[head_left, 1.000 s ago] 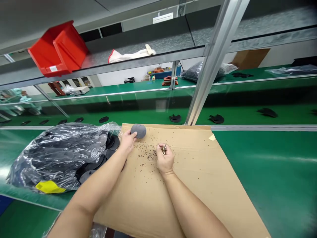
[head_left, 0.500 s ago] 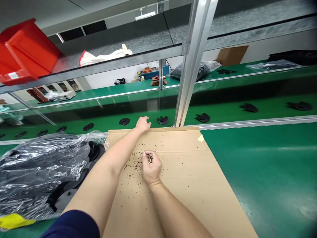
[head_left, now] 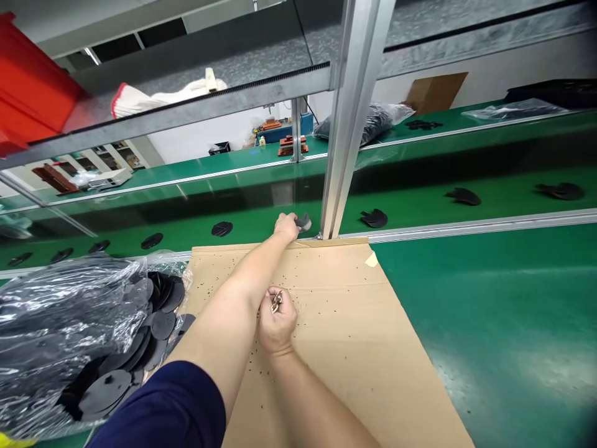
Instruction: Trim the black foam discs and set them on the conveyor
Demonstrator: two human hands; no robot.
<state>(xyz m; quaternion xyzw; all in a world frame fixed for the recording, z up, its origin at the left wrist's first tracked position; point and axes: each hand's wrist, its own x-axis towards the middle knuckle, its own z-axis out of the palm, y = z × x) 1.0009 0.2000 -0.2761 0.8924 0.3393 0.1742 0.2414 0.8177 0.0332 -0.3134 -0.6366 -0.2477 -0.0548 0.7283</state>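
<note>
My left hand (head_left: pixel 286 228) reaches over the far edge of the cardboard sheet (head_left: pixel 336 348). Its fingers are closed on the near side of a thin black slitted disc (head_left: pixel 304 223), which looks tilted on the green belt; the fingertips are partly hidden. My right hand (head_left: pixel 278 323) rests low over the cardboard, curled around a small metal tool (head_left: pixel 277 302) with shiny brass-coloured loops; most of the tool is hidden in the fist. Many tiny dark bits lie scattered on the cardboard around both arms.
A clear plastic bag (head_left: pixel 69 317) spills black discs (head_left: pixel 105 392) at the left. More slitted discs (head_left: pixel 222 228) lie spaced along the belt (head_left: pixel 410 214). A metal post (head_left: pixel 357 118) rises beyond the cardboard, carrying a shelf with a red bin (head_left: pixel 37 81) and a white glove (head_left: pixel 163 99).
My left hand has moved right and closed on the slitted disc, which has tilted. My right hand keeps the metal tool in nearly the same place. The view has shifted slightly.
</note>
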